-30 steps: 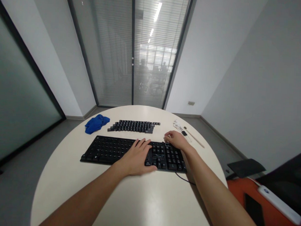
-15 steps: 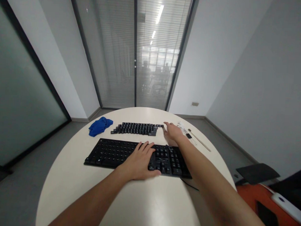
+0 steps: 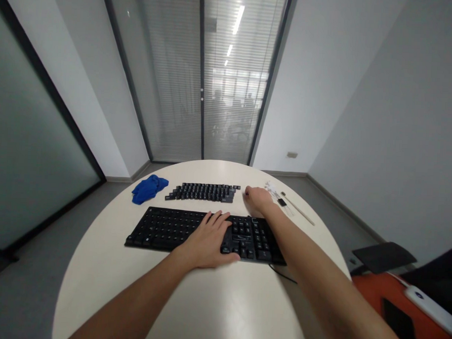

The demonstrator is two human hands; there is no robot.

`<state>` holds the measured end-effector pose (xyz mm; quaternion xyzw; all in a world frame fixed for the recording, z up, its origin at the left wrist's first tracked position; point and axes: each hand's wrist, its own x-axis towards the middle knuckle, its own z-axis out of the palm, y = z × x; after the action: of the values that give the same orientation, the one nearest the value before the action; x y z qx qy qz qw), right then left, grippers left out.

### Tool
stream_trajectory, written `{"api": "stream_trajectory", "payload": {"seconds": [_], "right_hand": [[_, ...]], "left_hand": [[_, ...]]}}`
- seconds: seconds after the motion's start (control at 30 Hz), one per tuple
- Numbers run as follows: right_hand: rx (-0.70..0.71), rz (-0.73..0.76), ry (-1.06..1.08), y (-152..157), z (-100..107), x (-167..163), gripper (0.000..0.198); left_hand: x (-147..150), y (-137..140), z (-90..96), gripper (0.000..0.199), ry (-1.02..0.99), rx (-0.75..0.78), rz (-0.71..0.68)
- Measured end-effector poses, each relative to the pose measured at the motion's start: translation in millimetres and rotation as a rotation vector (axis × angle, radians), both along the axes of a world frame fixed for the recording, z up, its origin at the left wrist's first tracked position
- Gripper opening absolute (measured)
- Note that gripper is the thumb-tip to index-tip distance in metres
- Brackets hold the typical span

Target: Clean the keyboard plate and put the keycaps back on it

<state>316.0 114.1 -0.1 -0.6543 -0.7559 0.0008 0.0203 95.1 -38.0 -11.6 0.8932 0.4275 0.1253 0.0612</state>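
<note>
A black keyboard (image 3: 164, 229) lies across the table, its left part bare of keycaps and its right part still carrying keys. Resting flat over its middle is my left hand (image 3: 207, 240), fingers spread and gripping nothing. Beyond the keyboard, loose black keycaps (image 3: 203, 192) are set out in rows. My right hand (image 3: 259, 198) is just past the right end of the top row, with its fingers pinched together. A small dark keycap (image 3: 247, 191) shows at the fingertips, mostly hidden by them.
A crumpled blue cloth (image 3: 149, 188) sits at the left of the round table (image 3: 106, 289). To the right are a thin brush (image 3: 298, 209), a small black piece (image 3: 281, 202) and white bits (image 3: 270, 187). A cable (image 3: 283, 275) runs from the keyboard. An orange chair (image 3: 377, 303) stands at the right.
My right hand's outstretched index finger has curled in, and a keycap from the right end of the top row is now between its fingers. My left hand stays on the keyboard.
</note>
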Motion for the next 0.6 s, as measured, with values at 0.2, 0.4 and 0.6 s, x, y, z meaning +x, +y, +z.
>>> {"api": "stream_trajectory", "payload": {"seconds": [0.2, 0.4, 0.6], "right_hand": [[-0.038, 0.057, 0.134, -23, 21, 17, 0.026], [-0.028, 0.160, 0.426, -64, 20, 26, 0.023], [-0.158, 0.314, 0.704, -82, 5, 40, 0.027]], "left_hand": [[-1, 0, -0.3, 0.080, -0.011, -0.005, -0.005], [-1, 0, -0.3, 0.079, -0.004, 0.006, -0.002], [0, 0, -0.2, 0.079, 0.004, 0.009, 0.003]]}}
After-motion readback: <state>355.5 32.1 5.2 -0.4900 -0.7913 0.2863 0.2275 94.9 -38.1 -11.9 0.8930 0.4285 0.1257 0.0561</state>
